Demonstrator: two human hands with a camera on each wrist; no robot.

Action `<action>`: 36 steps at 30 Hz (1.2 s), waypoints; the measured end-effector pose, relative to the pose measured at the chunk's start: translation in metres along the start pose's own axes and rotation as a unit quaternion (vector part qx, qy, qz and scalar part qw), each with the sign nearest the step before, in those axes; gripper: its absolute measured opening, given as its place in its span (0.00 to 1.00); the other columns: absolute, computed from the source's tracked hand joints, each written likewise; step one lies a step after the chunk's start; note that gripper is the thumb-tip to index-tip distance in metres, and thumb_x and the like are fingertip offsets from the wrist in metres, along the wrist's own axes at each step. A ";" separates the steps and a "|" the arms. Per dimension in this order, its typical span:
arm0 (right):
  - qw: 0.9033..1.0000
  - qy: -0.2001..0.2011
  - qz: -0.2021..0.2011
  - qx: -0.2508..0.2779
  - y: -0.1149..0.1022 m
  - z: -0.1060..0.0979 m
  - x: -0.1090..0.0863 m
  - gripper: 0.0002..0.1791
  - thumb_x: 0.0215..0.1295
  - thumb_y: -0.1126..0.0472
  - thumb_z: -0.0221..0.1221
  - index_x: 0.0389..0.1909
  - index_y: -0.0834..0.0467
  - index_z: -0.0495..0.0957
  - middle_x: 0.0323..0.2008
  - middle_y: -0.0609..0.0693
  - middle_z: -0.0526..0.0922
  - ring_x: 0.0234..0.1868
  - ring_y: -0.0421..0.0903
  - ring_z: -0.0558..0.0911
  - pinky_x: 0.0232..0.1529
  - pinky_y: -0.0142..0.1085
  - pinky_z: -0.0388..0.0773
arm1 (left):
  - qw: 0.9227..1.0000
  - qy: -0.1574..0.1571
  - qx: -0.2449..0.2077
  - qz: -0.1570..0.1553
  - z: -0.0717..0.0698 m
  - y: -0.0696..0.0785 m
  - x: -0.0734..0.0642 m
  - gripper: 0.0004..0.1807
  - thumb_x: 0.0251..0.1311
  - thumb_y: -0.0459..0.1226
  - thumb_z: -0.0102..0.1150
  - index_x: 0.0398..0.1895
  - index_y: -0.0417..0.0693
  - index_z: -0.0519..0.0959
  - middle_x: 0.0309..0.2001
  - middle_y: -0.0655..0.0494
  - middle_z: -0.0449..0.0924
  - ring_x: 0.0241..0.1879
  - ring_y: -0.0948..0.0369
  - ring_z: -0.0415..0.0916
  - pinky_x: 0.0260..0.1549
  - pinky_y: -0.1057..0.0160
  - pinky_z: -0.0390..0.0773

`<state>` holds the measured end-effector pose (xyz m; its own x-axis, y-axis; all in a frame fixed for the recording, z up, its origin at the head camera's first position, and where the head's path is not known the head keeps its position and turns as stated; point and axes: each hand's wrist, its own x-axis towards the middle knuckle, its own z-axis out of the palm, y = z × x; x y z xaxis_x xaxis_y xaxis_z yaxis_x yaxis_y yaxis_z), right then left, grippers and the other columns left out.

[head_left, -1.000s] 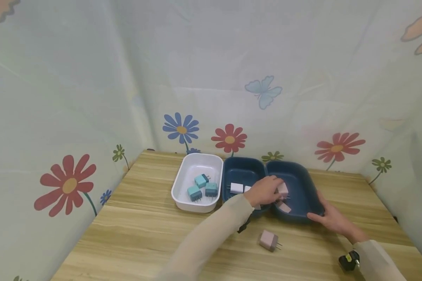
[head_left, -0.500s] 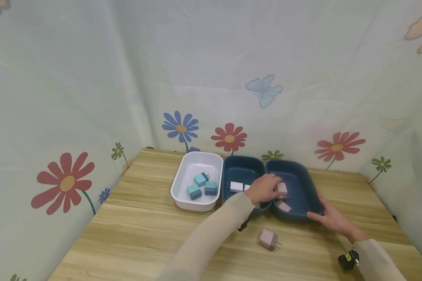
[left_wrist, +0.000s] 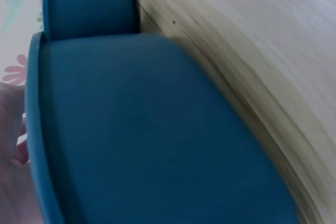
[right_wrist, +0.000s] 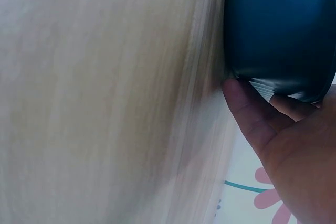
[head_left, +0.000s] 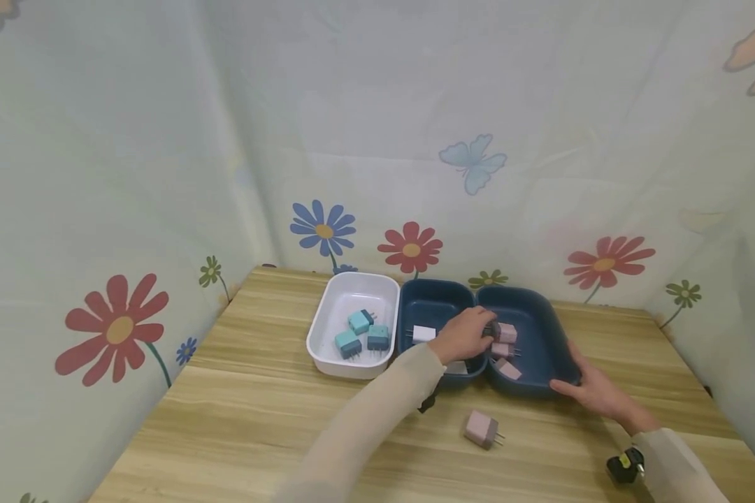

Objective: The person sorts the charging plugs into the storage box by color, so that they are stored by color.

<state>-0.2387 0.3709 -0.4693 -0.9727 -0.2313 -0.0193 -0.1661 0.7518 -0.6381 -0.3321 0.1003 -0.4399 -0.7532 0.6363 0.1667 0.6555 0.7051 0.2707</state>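
In the head view, my left hand (head_left: 462, 337) reaches over the middle blue tray (head_left: 437, 283). Its thumb and fingers pinch the grey end of a pink plug charger (head_left: 507, 332) inside the right blue tray (head_left: 531, 300). Below that charger lie two more pink ones, one of them a lower charger (head_left: 507, 369). My right hand (head_left: 598, 388) grips the right tray's near right corner, thumb at the front and fingers along the side. The right wrist view shows that thumb (right_wrist: 247, 103) against the tray wall. Another pink charger (head_left: 481, 429) lies on the table in front.
A white tray (head_left: 317, 356) at the left holds three teal chargers (head_left: 361, 321). White chargers (head_left: 424, 334) lie in the middle tray, partly hidden by my left arm. The three trays stand side by side on the wooden table (head_left: 239, 405), before a flowered curtain (head_left: 352, 105).
My left hand has shifted slightly left, so the grey end of the pink charger shows. That charger sits a little higher, uncovering more of the one below. My right hand stays put.
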 end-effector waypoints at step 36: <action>1.000 -0.009 0.015 0.004 -0.004 -0.001 -0.001 0.58 0.60 0.50 0.63 0.72 0.63 0.29 0.68 0.76 0.40 0.64 0.76 0.49 0.56 0.69 0.50 | 0.988 -0.067 -0.097 0.102 -0.017 -0.008 -0.097 0.25 0.61 0.46 0.61 0.61 0.49 0.73 0.54 0.61 0.75 0.53 0.70 0.70 0.52 0.73 0.67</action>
<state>-0.2374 0.3686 -0.4663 -0.9740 -0.2204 -0.0524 -0.1358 0.7533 -0.6435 -0.2656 0.0276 -0.4424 -0.5843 0.8038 0.1122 0.7600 0.4934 0.4231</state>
